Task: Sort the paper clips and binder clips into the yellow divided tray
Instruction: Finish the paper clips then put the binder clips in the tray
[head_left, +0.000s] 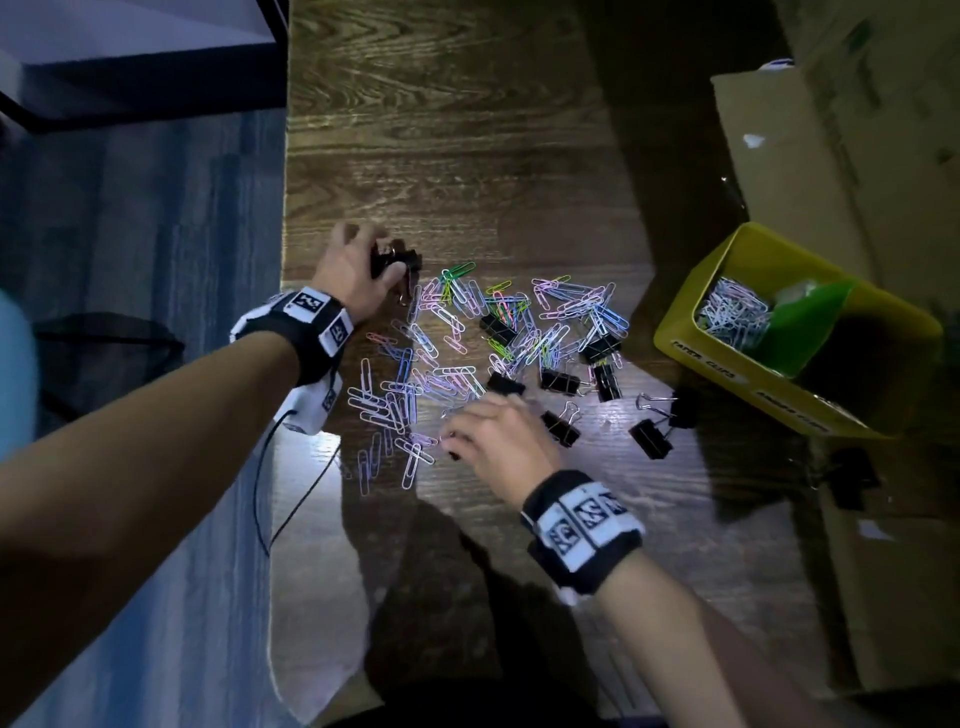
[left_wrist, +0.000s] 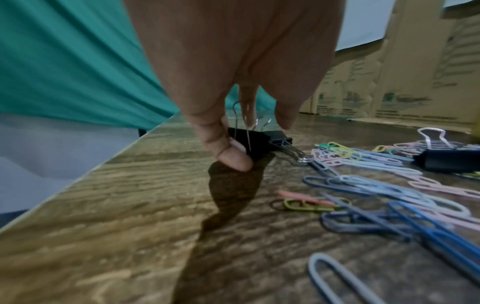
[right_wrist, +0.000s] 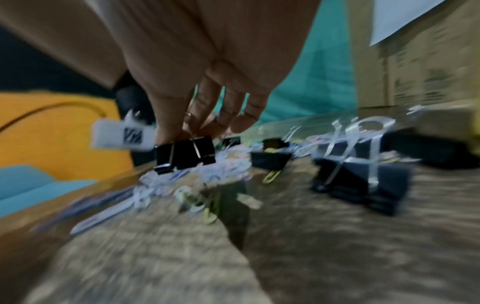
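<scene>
We've got a black binder clip in each hand: our left hand (head_left: 349, 270) pinches one (left_wrist: 255, 139) between thumb and fingers at the far-left edge of the pile, w/ its wire handles sticking up past the fingertips, and our right hand (head_left: 496, 441) pinches another (right_wrist: 185, 154) by its wire handle, lifted just off the wood table (head_left: 441, 156) at the near side of the pile. To do this step well, we'd keep both pinches firm and carry them across to the yellow divided tray (head_left: 675, 332) at the right, lifting high enough that the dangling body doesn't drag paper clips (head_left: 452, 338) along, esp. since one wire handle on the left clip seems to touch a pastel clip. We'd drop them in the near section, not the far one, which already holds a heap of paper clips; a green divider (head_left: 800, 322) sits btwn. The tray's labels are too blurred to read for sure. The remaining binder clips (head_left: 605, 364) look small, black, w/ silver wire handles, scattered mostly right of centre, some tangled among thin pink, blue, green and yellow paper clips.
</scene>
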